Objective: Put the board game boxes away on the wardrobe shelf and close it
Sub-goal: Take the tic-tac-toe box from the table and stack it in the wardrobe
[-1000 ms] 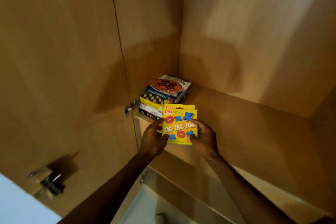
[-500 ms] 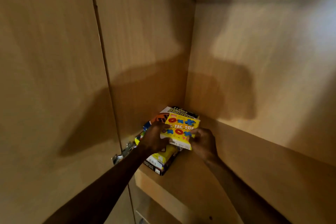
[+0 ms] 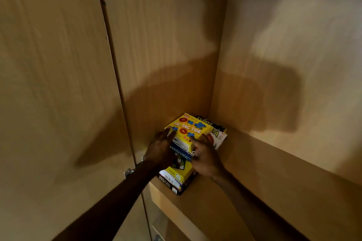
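A yellow Tic Tac Toe box [image 3: 189, 127] lies on top of a stack of board game boxes [image 3: 176, 178] in the back left corner of the wardrobe shelf [image 3: 244, 191]. A Ludo box [image 3: 205, 123] shows under it at the back. My left hand [image 3: 159, 148] lies against the yellow box's left edge, fingertips on its top corner. My right hand [image 3: 207, 158] touches the box's front right edge with fingers stretched out. Neither hand plainly grips the box.
The open wardrobe door [image 3: 49, 103] stands at the left, with a metal hinge [image 3: 128, 172] near my left forearm. The wardrobe's side wall [image 3: 166, 45] and back wall [image 3: 284, 45] close off the corner. The shelf runs on bare to the right of the stack.
Both hands carried the yellow box from in front of the shelf onto the top of the stack. It now lies flat there, and the view has come closer.
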